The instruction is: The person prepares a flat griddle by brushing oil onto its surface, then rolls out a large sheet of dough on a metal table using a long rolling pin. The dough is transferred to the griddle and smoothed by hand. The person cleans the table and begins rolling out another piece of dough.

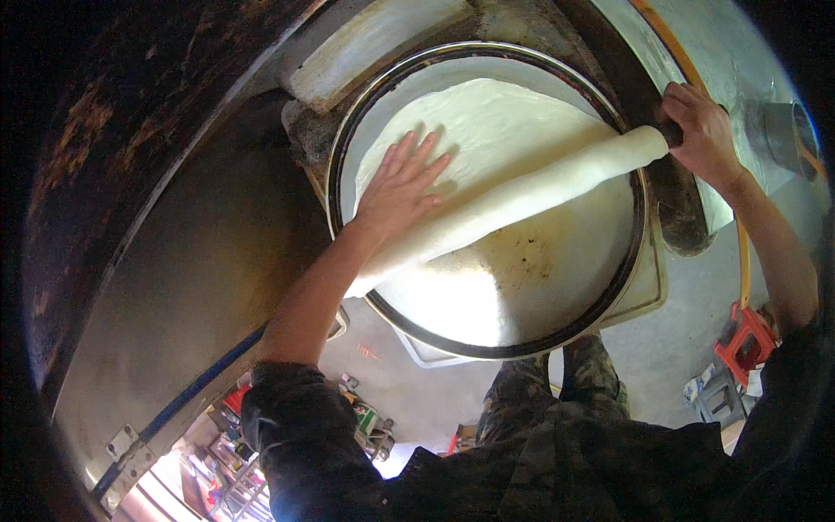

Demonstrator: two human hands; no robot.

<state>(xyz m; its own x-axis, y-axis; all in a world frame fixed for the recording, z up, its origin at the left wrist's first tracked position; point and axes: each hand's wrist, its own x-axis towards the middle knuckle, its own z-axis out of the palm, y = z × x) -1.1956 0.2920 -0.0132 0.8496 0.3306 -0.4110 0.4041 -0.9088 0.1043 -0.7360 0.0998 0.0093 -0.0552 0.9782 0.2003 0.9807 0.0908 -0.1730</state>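
Observation:
A wide sheet of pale dough covers the upper part of a large round metal pan with a dark rim. Part of the dough is wrapped around a long rolling pin, which lies slantwise across the pan from lower left to upper right. My right hand grips the pin's dark handle just beyond the pan's right rim. Spread flat, my left hand rests on the dough at the left, palm down, above the wrapped pin. My left forearm hides part of the roll's lower left end.
Left of the pan stands a large metal surface with a blue strip along its edge. A metal cylinder is at the far right. A red plastic stool and a grey stool stand on the floor at the lower right.

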